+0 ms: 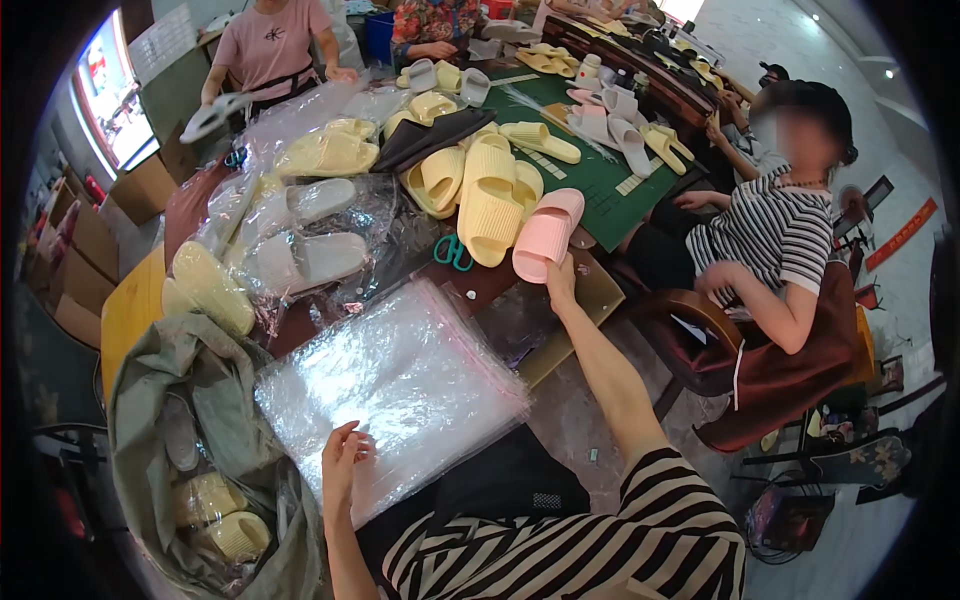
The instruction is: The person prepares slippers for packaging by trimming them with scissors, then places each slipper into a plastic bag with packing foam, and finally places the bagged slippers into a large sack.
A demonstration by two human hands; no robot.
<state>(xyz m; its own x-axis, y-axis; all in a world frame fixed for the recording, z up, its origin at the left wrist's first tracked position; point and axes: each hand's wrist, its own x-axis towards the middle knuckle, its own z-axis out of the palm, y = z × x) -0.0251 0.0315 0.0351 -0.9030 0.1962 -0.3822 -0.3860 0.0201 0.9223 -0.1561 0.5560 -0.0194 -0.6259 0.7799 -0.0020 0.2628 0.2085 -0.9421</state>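
Note:
My right hand (563, 282) is stretched forward and grips a pink slide slipper (550, 232) by its lower end. That slipper is beside large yellow slippers (487, 205) piled on the table. My left hand (345, 458) is over a stack of clear plastic bags (400, 365), fingers apart and slightly bent, holding nothing. The stack lies across my lap and the table edge. Left of it, a grey-green sack (150, 400) stands open with bagged yellow slippers (238, 535) inside.
Bagged white slippers (310, 260) and teal scissors (452, 252) lie on the table. Pink and white slippers (610, 125) sit on a green mat (610, 205). At the right a person in a striped top (770, 235) sits close by; others stand or sit at the far side.

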